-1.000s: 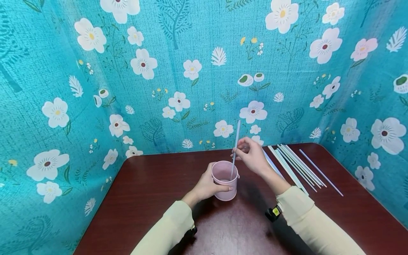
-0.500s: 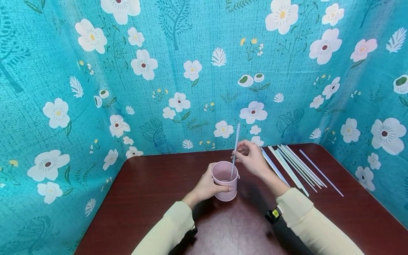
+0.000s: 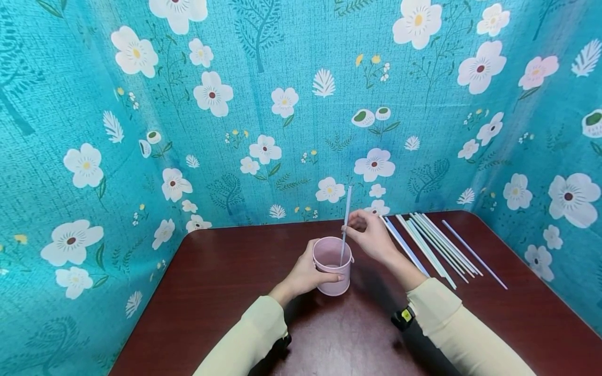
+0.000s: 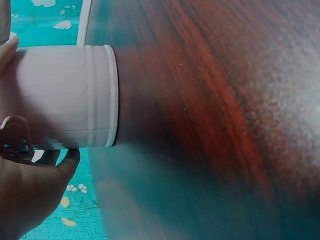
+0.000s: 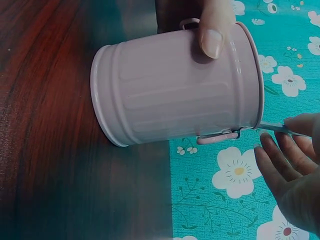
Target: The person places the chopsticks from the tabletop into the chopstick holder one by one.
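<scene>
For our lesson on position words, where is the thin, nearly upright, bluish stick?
In the head view, the thin bluish stick is right of centre, its lower end inside the pink cylindrical bucket and its middle pinched by the right hand.

Counter (image 3: 226, 282): dark reddish brown, wood grain visible in both wrist views, glossy, pale glare in its near middle part. Far corners rounded. Cloth (image 3: 301, 31): turquoise, hanging upright along far, left and right sides, far stretch close behind counter's far edge; lightly creased, brighter sheen on left. Print: scattered white flowers, centres dark red or yellow, such as a large white flower (image 3: 70, 241) low on left; pink flower (image 3: 538, 72) high on right; dark tree (image 3: 258, 36) high on far side; white feathery leaf (image 3: 323, 82) below and right of it; oval pod (image 3: 362, 118) with green middle.
</scene>
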`<state>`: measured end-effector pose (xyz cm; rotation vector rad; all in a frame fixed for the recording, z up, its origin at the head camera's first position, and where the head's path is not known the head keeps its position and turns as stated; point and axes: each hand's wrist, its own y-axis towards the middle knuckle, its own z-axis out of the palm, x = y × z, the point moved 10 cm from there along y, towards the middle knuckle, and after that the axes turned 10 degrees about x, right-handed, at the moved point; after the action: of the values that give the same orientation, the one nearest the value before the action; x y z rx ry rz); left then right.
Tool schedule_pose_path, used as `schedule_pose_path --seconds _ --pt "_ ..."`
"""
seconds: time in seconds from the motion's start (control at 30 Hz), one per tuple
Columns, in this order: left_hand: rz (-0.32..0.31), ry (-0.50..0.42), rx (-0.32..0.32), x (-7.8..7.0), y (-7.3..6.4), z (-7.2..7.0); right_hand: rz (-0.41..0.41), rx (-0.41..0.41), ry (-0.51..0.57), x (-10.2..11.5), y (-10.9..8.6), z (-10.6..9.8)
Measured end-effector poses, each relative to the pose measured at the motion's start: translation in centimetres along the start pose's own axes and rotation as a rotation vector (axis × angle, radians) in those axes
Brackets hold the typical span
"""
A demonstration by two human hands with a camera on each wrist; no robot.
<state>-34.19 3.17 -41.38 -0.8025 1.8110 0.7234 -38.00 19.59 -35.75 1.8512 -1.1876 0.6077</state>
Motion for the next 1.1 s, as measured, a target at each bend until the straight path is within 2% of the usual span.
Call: schedule_pose_path --seconds 0.33,0.57,0.7,1.1 --pt "-0.009 -0.009 0.009 0.3 0.0 0.1 0.027 0.034 -0.017 -0.6 -0.4 0.9" --pt "0.001 0.024 0.002 4.0 1.6 0.0 0.036 0.052 -0.001 -1.2 -0.5 1.5" --pt "0.016 0.030 -0.007 3.8 1.7 -0.2 0.046 0.049 0.002 -1.3 -0.5 1.5" --pt "-0.013 0.037 0.011 4.1 1.5 -0.1 0.099 0.088 0.025 -2.3 -0.8 2.5"
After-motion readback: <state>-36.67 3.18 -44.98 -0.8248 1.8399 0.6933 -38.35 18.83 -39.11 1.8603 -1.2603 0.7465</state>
